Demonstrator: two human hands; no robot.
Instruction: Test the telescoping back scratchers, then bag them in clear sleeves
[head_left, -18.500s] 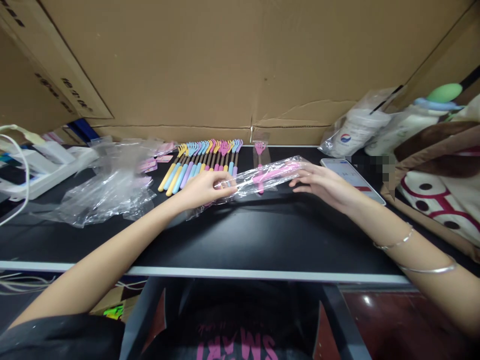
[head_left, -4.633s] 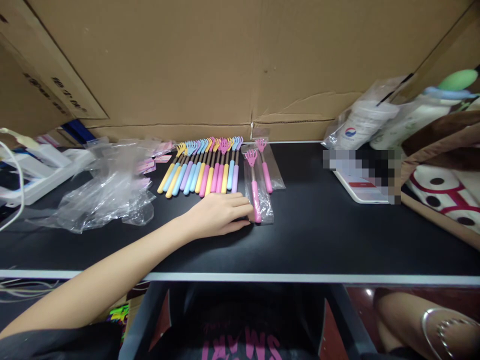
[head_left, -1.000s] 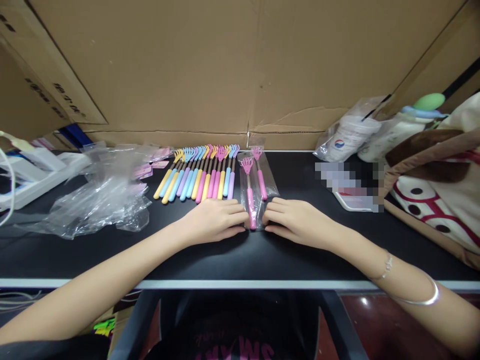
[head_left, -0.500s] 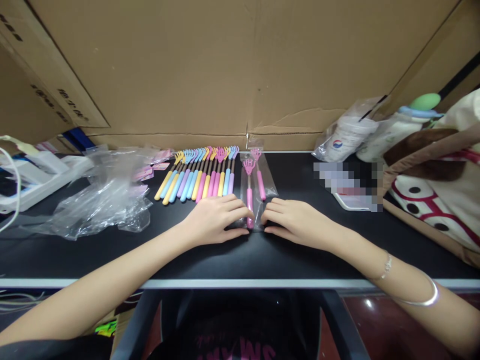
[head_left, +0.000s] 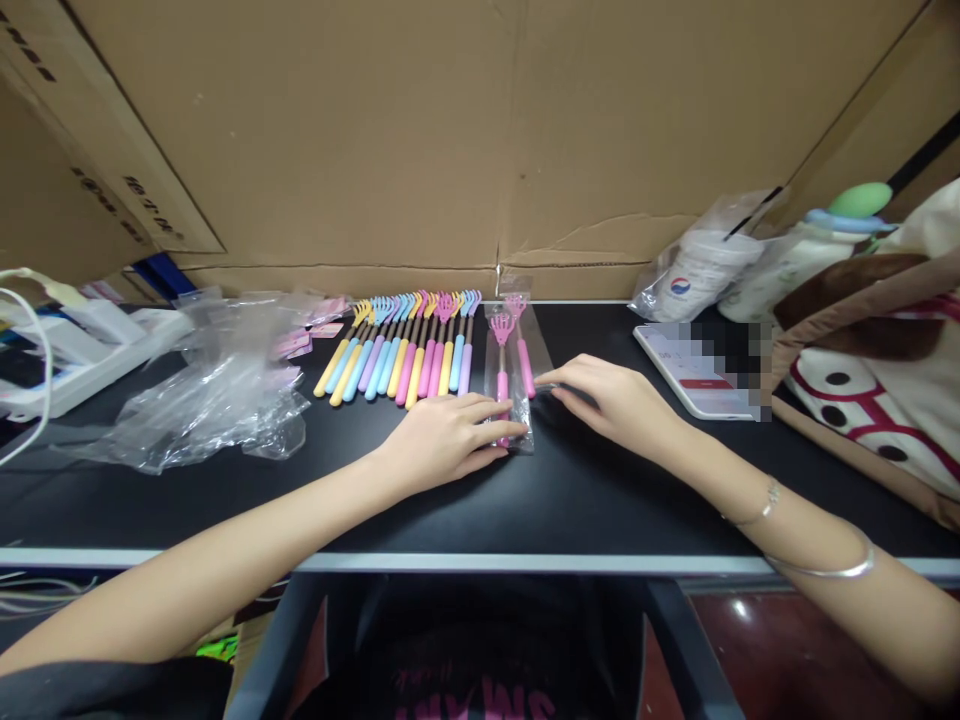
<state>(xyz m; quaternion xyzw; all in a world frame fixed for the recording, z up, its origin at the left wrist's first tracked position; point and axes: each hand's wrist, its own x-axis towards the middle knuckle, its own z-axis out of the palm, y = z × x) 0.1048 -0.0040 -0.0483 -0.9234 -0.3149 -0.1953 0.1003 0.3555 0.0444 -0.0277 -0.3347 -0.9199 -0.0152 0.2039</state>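
Two pink back scratchers lie in clear plastic bags on the black desk. My left hand (head_left: 454, 437) lies over the handle end of the nearer back scratcher (head_left: 502, 385), its fingers stretched out across the bag. To the right, my right hand (head_left: 616, 402) has its fingertips closed on the lower corner of the bag (head_left: 536, 338) around the farther back scratcher (head_left: 525, 366). Left of these, a row of loose back scratchers (head_left: 394, 365) with yellow, blue, purple and pink handles lies side by side, claw heads toward the cardboard.
Clear plastic bags (head_left: 225, 390) lie piled at the left, with pink cards (head_left: 294, 344) behind them and a white power strip (head_left: 97, 370) beyond. Rightward are a phone (head_left: 686, 375), a bagged white cup (head_left: 701, 275), a bottle (head_left: 810, 260) and a cloth bag (head_left: 885, 340). Cardboard (head_left: 360, 140) stands behind.
My right hand has moved right and slightly up, away from the nearer back scratcher, to the farther bag's corner. My left hand's fingers have stretched further across the nearer bag.
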